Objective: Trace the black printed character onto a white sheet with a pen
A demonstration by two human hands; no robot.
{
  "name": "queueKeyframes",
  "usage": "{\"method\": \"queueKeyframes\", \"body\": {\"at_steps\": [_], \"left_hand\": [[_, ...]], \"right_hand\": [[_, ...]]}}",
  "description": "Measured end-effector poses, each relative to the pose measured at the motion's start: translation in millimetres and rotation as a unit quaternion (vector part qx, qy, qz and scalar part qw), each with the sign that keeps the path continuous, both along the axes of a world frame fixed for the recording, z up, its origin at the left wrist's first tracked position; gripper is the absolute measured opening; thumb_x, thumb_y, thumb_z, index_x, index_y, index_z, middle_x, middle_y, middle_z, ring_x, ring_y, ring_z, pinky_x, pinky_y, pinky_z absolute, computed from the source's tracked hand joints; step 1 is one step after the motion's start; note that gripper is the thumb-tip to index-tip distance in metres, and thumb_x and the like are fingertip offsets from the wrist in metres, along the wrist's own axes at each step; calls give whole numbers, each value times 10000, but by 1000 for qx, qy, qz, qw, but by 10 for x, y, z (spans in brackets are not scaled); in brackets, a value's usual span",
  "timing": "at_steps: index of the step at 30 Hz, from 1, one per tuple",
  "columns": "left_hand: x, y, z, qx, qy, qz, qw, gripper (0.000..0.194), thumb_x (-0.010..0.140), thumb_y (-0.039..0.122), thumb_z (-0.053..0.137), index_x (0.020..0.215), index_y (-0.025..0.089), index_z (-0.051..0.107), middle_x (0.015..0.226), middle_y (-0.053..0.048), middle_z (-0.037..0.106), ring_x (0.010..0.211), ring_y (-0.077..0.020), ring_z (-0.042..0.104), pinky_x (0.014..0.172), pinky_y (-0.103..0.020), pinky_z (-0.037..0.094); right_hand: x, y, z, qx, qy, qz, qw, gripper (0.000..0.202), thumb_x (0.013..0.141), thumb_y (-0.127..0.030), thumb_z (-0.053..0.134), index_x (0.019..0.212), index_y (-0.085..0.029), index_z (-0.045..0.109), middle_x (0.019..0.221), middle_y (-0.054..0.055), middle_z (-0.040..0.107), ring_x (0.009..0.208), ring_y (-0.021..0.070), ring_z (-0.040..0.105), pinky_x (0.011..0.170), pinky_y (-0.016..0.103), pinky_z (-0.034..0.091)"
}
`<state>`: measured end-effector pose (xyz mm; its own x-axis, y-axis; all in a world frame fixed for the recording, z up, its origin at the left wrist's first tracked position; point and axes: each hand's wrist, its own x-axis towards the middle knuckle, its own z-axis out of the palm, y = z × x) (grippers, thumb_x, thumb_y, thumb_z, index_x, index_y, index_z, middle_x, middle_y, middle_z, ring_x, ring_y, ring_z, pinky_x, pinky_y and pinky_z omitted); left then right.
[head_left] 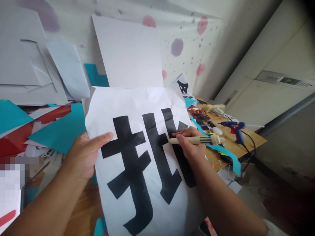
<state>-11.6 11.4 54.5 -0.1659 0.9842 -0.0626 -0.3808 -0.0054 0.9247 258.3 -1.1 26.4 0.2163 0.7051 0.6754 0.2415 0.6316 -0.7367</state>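
Note:
A white sheet of paper (152, 98) printed with a large black character (134, 164) is tilted up in front of me. My left hand (86, 150) grips its left edge, thumb on the front and the other fingers behind. In my right hand (192, 142) is a cream multicolour pen (197, 140), held between thumb and fingers. The pen's tip points left, over the black strokes at the middle right of the sheet. Whether the tip touches the paper I cannot tell.
A blue glue gun (235, 129) with a cable lies on the wooden table (256, 139) at the right. Turquoise paper pieces (57, 131) lie to the left. A blank white board (130, 52) leans at the back. A white cabinet appliance (275, 62) stands at the right.

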Motion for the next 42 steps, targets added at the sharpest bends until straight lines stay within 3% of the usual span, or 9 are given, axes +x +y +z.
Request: {"method": "queueKeyframes", "body": {"at_steps": [4,7,10,13,22,29,42], "left_hand": [[20,-4,23,-4,0,3,1000,559,528,167,895,1063,150,731,953,-76,795,706,-230,757,666,-320,645],[35,-16,49,-6,-5,4,1000,578,518,155,898,1070,142,730,946,-79,795,734,-237,759,683,-315,643],[26,-39,62,-7,-6,-2,1000,596,531,165,898,1100,149,723,982,-82,791,748,-238,759,689,-312,644],[0,-68,64,13,-3,-13,1000,616,565,189,892,1153,173,708,1022,-77,786,777,-236,760,702,-310,643],[-15,-83,78,11,11,15,1000,502,504,216,931,975,199,757,909,-14,800,899,-252,753,688,-252,635],[-42,-83,17,25,23,38,999,453,512,208,929,932,230,760,807,25,791,908,-240,753,712,-257,638],[-6,-129,109,-6,34,52,998,655,503,201,919,1128,241,725,826,12,793,927,-279,748,751,-309,642]], "right_hand": [[-5,4,-14,-15,-3,7,1000,237,738,-193,680,557,-226,531,535,-53,554,588,173,650,586,323,547],[7,22,-24,-18,58,14,998,228,734,-208,692,575,-221,529,558,-54,573,613,185,683,559,304,527],[10,12,15,2,117,22,993,231,776,-252,696,618,-221,529,535,-66,556,493,138,594,450,250,428],[-48,-54,92,23,85,5,996,199,805,-254,703,677,-221,554,553,-62,578,442,104,495,418,232,365],[-331,-177,119,80,-17,-108,991,187,762,-171,704,653,-221,560,593,-46,639,499,127,600,469,252,433],[-372,-171,167,103,-55,-139,983,160,738,-180,700,647,-219,574,610,-32,672,495,141,634,464,256,490],[-394,-201,192,97,-46,-163,981,177,737,-187,695,619,-232,571,612,-21,682,513,165,652,460,282,501]]}}
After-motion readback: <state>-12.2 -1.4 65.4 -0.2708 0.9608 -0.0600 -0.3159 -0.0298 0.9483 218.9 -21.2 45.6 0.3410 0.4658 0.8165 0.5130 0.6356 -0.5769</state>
